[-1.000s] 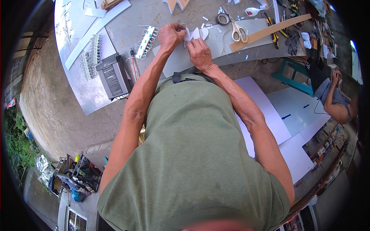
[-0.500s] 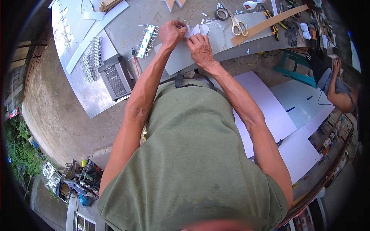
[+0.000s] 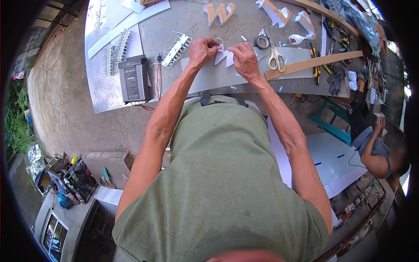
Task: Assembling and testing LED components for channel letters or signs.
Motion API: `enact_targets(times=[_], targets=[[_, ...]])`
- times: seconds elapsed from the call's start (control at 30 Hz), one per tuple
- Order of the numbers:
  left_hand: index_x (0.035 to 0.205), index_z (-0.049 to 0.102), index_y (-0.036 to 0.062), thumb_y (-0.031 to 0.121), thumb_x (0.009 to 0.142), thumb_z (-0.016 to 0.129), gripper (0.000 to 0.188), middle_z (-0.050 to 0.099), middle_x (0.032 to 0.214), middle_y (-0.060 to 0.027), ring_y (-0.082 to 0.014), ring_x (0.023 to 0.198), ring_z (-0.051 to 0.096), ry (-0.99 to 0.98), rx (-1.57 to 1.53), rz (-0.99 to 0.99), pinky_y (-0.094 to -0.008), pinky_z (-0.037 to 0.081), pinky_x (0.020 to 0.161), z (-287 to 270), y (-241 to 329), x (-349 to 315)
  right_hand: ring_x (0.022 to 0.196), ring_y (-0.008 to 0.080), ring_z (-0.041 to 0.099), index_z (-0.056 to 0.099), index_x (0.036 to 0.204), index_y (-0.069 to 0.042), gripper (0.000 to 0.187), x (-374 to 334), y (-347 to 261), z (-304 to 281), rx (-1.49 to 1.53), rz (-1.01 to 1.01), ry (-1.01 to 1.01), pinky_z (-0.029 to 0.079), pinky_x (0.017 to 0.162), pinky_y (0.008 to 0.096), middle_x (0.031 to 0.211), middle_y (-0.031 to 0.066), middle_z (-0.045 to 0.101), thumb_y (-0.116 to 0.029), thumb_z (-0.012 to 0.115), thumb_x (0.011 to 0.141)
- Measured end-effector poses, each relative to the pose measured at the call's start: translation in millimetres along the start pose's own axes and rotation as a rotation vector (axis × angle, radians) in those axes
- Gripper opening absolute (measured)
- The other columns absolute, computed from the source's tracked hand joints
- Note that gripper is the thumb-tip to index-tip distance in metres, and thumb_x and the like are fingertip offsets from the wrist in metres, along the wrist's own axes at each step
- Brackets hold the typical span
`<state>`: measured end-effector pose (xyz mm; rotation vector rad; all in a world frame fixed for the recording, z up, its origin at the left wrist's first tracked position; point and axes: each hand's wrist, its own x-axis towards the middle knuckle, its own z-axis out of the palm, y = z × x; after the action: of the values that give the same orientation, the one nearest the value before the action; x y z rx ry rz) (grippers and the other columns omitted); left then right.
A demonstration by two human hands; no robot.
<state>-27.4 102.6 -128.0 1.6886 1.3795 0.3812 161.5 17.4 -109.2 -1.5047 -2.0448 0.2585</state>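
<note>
Over a pale sheet (image 3: 198, 76) on the table, a small white zigzag-shaped piece (image 3: 221, 57) is held between my two hands. My left hand (image 3: 204, 52) pinches it at its upper left, fingers closed, with a thin loop of wire showing by the fingertips. My right hand (image 3: 246, 62) is closed on its right side, partly covering it. Left of my left hand lies a white strip of modules (image 3: 176, 50) with blue spots and looped wires. Scissors (image 3: 276, 61) with pale handles and a roll of dark tape (image 3: 262, 42) lie right of my right hand.
A grey power supply box (image 3: 134, 81) and bundles of looped wire (image 3: 117, 54) are at left. Letter shapes (image 3: 219, 15) stand at the back. A brown strip (image 3: 314, 64), white bottle (image 3: 301, 39) and cutters lie right. Another person (image 3: 376, 146) sits beyond a green stool (image 3: 330, 118).
The view has shifted, so the table sits further right and more of its far side shows, including letter shapes. My hands have moved slightly apart; the white piece between them shows more.
</note>
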Motion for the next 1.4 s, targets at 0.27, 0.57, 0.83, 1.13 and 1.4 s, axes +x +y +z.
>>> enact_targets(times=[0.27,0.57,0.83,1.13,1.4], targets=[[0.106,0.078,0.0102,0.013,0.077,0.082,0.030,0.074,0.102,-0.0091,-0.0267,0.100,0.064,0.582,0.218,0.278,-0.0365,0.052,0.091,-8,-4,-40,0.097,0.0322,0.065,0.076,0.104,-0.008,0.027,56,81,-33,0.118,0.232,0.148,0.052,0.086,0.0420,0.097,0.0114,0.070,0.002,0.060,0.085],[0.128,0.067,0.0072,0.016,0.078,0.082,0.053,0.073,0.111,-0.0155,-0.0353,0.103,0.067,0.549,0.526,0.123,-0.0434,0.053,0.089,-63,-38,-39,0.108,0.0323,0.063,0.073,0.116,-0.008,0.031,78,75,-41,-0.129,0.079,0.306,0.049,0.097,0.0438,0.111,0.0132,0.069,-0.009,0.069,0.086],[0.111,0.076,-0.0024,0.011,0.092,0.073,0.023,0.075,0.090,-0.0040,-0.0072,0.073,0.066,0.522,-0.518,-0.106,-0.0243,0.054,0.066,-85,-30,-41,0.126,0.0325,0.053,0.064,0.131,-0.009,0.054,-9,22,-21,-0.029,-0.100,-0.323,0.043,0.104,0.0460,0.131,0.0124,0.060,-0.023,0.081,0.082],[0.111,0.075,-0.0028,0.009,0.093,0.072,0.022,0.074,0.092,-0.0030,-0.0075,0.077,0.065,0.322,-0.811,-0.156,-0.0232,0.051,0.071,-74,-13,-71,0.124,0.0313,0.053,0.062,0.132,-0.010,0.058,-7,29,-20,0.013,-0.092,-0.342,0.040,0.103,0.0449,0.130,0.0113,0.059,-0.027,0.082,0.081],[0.110,0.074,-0.0020,0.013,0.096,0.065,0.022,0.074,0.088,-0.0041,-0.0092,0.078,0.064,0.062,-0.330,-0.182,-0.0246,0.051,0.072,-41,-25,-75,0.114,0.0326,0.058,0.073,0.115,-0.011,0.031,34,69,-18,0.022,0.161,-0.003,0.048,0.096,0.0478,0.122,0.0139,0.062,-0.021,0.075,0.086]])
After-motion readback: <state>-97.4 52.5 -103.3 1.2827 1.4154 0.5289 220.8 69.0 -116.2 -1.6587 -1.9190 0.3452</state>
